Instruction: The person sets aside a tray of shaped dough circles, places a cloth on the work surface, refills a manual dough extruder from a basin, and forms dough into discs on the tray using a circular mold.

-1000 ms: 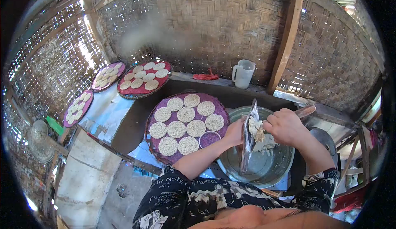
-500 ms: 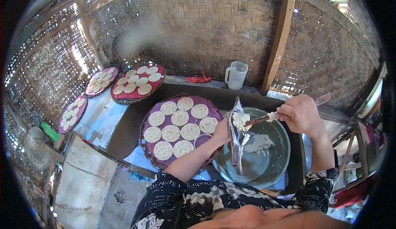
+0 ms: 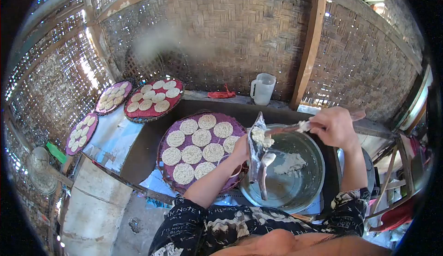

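My left hand is closed around a long, dough-smeared trough-like piece above the left side of a grey-green basin. Pale sticky dough sits on its upper part. Beside it hangs a spoon-shaped piece with a pale end; I cannot tell what supports it. My right hand grips a flat wooden stick, whose tip meets the dough. A dough lump also clings to the stick near my fingers. More white dough lies in the basin. A thin ring is partly hidden by my left forearm.
Left of the basin, a round purple-lined tray bears several stringy pale discs. Similar discs fill a red-lined tray and two smaller trays at the far left. A translucent jug and red plastic stand by the woven wall.
Both hands have shifted slightly left with the trough-like piece and the stick. The stick now lies more level, its tip at the dough's upper edge.
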Motion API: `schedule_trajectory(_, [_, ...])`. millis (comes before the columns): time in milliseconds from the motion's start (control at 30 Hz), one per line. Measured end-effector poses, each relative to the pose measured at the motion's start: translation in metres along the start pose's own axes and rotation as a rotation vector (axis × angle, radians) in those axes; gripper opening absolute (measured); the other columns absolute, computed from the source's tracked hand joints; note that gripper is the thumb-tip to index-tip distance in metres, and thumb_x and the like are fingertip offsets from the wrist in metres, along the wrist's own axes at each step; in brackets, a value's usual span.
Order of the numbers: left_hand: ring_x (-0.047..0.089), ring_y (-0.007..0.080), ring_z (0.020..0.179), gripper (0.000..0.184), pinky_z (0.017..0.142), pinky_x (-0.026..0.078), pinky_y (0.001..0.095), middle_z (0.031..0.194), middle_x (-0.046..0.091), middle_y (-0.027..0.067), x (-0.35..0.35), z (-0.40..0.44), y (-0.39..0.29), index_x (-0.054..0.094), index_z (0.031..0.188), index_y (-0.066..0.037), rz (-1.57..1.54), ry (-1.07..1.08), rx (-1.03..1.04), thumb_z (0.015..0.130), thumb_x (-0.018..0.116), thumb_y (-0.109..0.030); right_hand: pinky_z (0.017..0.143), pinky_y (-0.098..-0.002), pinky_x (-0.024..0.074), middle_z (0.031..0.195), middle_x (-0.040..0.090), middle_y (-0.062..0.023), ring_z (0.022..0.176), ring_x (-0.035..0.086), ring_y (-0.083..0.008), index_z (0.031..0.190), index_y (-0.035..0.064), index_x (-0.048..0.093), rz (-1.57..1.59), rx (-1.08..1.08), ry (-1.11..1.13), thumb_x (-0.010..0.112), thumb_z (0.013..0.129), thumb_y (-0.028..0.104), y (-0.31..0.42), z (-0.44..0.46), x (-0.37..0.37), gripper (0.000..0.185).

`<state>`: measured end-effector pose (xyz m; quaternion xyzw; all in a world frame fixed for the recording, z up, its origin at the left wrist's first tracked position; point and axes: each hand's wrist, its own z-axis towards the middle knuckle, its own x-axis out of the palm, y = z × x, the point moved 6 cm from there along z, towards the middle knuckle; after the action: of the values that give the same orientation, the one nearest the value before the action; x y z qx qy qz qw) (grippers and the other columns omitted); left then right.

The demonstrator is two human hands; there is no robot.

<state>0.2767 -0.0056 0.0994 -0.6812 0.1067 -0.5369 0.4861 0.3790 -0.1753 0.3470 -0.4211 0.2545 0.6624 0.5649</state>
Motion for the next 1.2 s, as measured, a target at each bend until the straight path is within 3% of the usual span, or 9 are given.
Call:
schedule_trajectory(233, [0.059,0.0208,0.089,0.034,0.076,0.052,0.0366,0.1,0.059,0.0081,0.001,-0.002,-0.002,0.052,0.108,-0.003,-0.047,0.056,0.023,0.075,0.061,-0.002,0.053,-0.0362,0.0441,0.06,0.056,-0.0054,0.059,0.057,-0.0255,0.068,0.0107,0.061,0.047,0.06,-0.01,0.069,0.058,0.016,-0.02,-0.018,0.025,0.014])
schedule_trajectory(533, [0.059,0.0158,0.081,0.03,0.073,0.045,0.0305,0.09,0.063,0.007,0.015,-0.011,-0.004,0.059,0.101,-0.009,1.222,-0.19,0.233,0.075,0.063,-0.023,0.052,-0.0369,0.0429,0.056,0.051,-0.0032,0.058,0.056,-0.0237,0.064,0.0109,0.056,-0.117,-0.192,0.152,0.064,0.059,0.017,0.031,0.012,0.033,0.011])
schedule_trajectory(633, [0.057,0.0371,0.09,0.039,0.075,0.045,0.041,0.093,0.061,0.0193,0.008,-0.003,0.012,0.055,0.105,-0.007,1.229,-0.109,0.175,0.075,0.058,-0.031,0.053,-0.0374,0.043,0.056,0.049,-0.0022,0.058,0.055,-0.0228,0.063,0.0116,0.053,-0.124,-0.296,0.195,0.062,0.061,0.018,0.046,0.015,0.063,0.011])
schedule_trajectory(700, [0.057,0.0357,0.09,0.04,0.076,0.045,0.0402,0.094,0.061,0.019,-0.007,0.007,0.029,0.056,0.104,-0.006,0.675,-0.081,0.158,0.074,0.06,-0.032,0.053,-0.0377,0.043,0.056,0.049,-0.0022,0.058,0.055,-0.0227,0.063,0.0117,0.053,-0.11,-0.299,0.199,0.062,0.061,0.018,0.044,0.016,0.063,0.01])
schedule_trajectory(867, [0.06,0.0198,0.082,0.03,0.072,0.049,0.031,0.093,0.062,0.01,0.007,-0.011,-0.019,0.055,0.105,-0.003,0.467,-0.088,0.142,0.085,0.048,-0.023,0.053,-0.0378,0.043,0.059,0.052,-0.0039,0.06,0.056,-0.0243,0.064,0.0109,0.055,-0.079,-0.076,0.005,0.063,0.061,0.017,0.018,0.01,-0.012,0.01])
schedule_trajectory(900, [0.061,0.0195,0.081,0.028,0.071,0.05,0.031,0.093,0.061,0.0098,-0.004,-0.008,-0.011,0.055,0.105,-0.002,0.065,-0.076,0.087,0.088,0.042,-0.02,0.053,-0.0375,0.0427,0.059,0.052,-0.0037,0.059,0.055,-0.0241,0.064,0.0111,0.056,-0.098,-0.043,-0.011,0.064,0.062,0.017,0.015,0.006,-0.019,0.01])
schedule_trajectory(1033, [0.061,0.0214,0.081,0.028,0.067,0.053,0.0413,0.093,0.06,0.0116,-0.002,-0.011,-0.007,0.053,0.107,0.0,-0.068,-0.199,-0.024,0.089,0.036,-0.015,0.051,-0.0367,0.0406,0.056,0.05,-0.0029,0.056,0.053,-0.0243,0.065,0.0108,0.058,-0.103,-0.129,-0.016,0.068,0.057,0.015,0.028,0.002,-0.007,0.014])
schedule_trajectory(1133, [0.061,0.0208,0.081,0.025,0.069,0.051,0.033,0.093,0.061,0.0097,0.014,-0.015,-0.015,0.054,0.107,0.0,0.524,-0.107,0.178,0.088,0.04,-0.012,0.052,-0.0366,0.0409,0.058,0.051,-0.0025,0.057,0.054,-0.0237,0.066,0.0111,0.058,-0.136,-0.121,-0.013,0.067,0.057,0.015,0.021,0.003,0.0,0.013])
schedule_trajectory(1200, [0.057,0.0136,0.078,0.027,0.066,0.052,0.0295,0.089,0.06,0.0073,0.021,-0.015,-0.009,0.056,0.102,0.0,0.357,-0.096,0.083,0.075,0.059,0.003,0.053,-0.0364,0.0412,0.059,0.051,-0.0023,0.058,0.054,-0.0234,0.066,0.0114,0.056,-0.144,-0.152,0.024,0.065,0.058,0.014,0.027,0.006,0.008,0.012])
